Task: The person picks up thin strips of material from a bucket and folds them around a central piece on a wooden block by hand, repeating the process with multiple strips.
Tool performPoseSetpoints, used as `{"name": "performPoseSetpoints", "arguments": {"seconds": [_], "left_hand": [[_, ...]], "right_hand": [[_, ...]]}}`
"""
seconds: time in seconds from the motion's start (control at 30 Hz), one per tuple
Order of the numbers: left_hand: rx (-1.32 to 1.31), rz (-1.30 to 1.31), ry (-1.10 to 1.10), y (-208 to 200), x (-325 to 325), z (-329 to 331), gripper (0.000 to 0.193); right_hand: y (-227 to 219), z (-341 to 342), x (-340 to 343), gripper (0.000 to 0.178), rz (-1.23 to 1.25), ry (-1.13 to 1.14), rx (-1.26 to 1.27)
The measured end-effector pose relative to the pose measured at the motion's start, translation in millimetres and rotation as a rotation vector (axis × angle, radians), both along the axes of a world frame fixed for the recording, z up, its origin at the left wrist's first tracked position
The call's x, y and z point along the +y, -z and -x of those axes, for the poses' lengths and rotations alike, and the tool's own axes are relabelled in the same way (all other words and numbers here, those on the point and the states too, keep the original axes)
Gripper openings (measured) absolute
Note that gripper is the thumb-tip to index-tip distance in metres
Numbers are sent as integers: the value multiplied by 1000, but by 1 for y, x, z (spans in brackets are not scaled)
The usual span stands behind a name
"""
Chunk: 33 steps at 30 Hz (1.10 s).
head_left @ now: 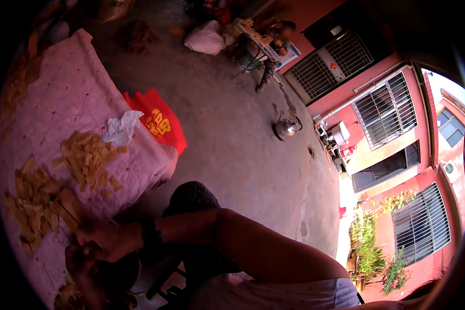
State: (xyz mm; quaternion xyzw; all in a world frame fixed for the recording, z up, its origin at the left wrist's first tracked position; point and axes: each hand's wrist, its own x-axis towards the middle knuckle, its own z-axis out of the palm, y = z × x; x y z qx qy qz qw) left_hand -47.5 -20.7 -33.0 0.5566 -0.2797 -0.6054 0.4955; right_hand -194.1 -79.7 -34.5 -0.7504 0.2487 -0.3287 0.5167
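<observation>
The right hand (pixel 108 240) is curled in a narrow grip at the near edge of the bench (pixel 72 98), its fingers pinched on what looks like a small yellow stick, though that spot is dark and hard to see. The left hand (pixel 80 261) sits just below it, almost touching, and I cannot tell if its grip is wide or shut because of the shadow. A black band (pixel 151 238) goes round the right wrist. On the left, the bench wears a pink quilted cloth, and flat yellow sticks lie on it in two heaps: a near heap (pixel 36 201) close by the hands and a far heap (pixel 90 160) a bit further in. A crumpled white bag (pixel 121 128) rests past the far heap, and a red bag (pixel 160 121) hangs off the bench edge. Moving right, there is bare grey ground, then a shiny kettle (pixel 287 127) standing alone, well apart from the bench. I think the hands are working on one stick from the near heap. The next move looks to need a careful reach into that heap for another stick without knocking the rest.
</observation>
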Motion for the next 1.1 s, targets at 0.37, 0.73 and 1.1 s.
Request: {"name": "performPoseSetpoints", "arguments": {"seconds": [0.37, 0.73, 1.1], "left_hand": [[113, 26, -40, -7, 5, 6, 12], [-44, 107, 84, -30, -4, 7, 5], [-127, -27, 232, -25, 2, 10, 17]], "right_hand": [[22, 8, -5, 9, 29, 112, 69], [-29, 24, -4, 16, 316, -48, 315], [-12, 27, -10, 26, -301, -66, 94]]}}
